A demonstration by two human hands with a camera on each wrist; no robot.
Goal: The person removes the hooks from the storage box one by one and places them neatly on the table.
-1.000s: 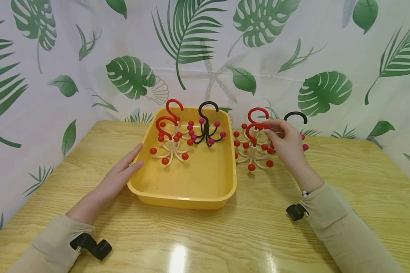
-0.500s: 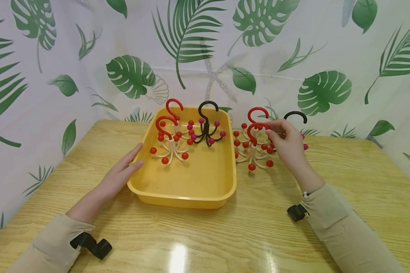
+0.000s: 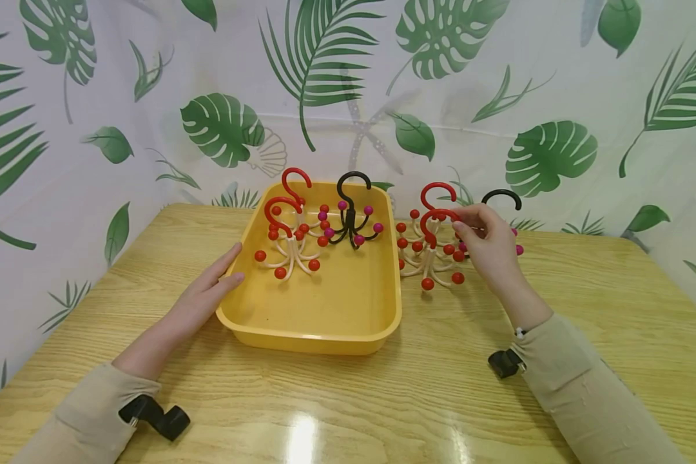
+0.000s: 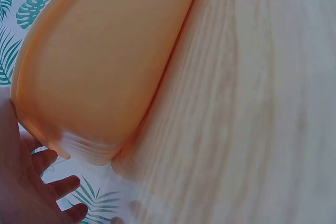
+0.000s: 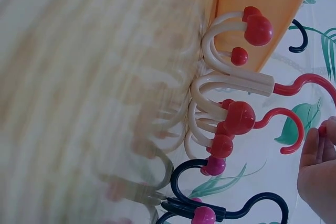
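My right hand (image 3: pixel 490 245) pinches the red hook of the front multi-arm hook hanger (image 3: pixel 429 259), which has cream arms tipped with red balls and stands upright on the table. Behind it is another red-hooked hanger (image 3: pixel 438 188); a black-hooked hanger (image 3: pixel 501 194) with magenta balls is partly hidden by the hand. My left hand (image 3: pixel 200 296) rests against the left rim of a yellow tray (image 3: pixel 310 345), fingers extended. Inside the tray stand two red-hooked hangers, one in front (image 3: pixel 292 258) and one behind (image 3: pixel 296 183), and a black hanger (image 3: pixel 350 222).
A wooden table (image 3: pixel 348 406) carries everything. A white cloth (image 3: pixel 151 96) printed with green leaves hangs along the back and left side. The table hangers stand close to the tray's right wall. Black wrist cameras are strapped to both sleeves.
The right hand and the red hook it holds have shifted very slightly to the right. The left hand, tray and other hangers stay where they were.
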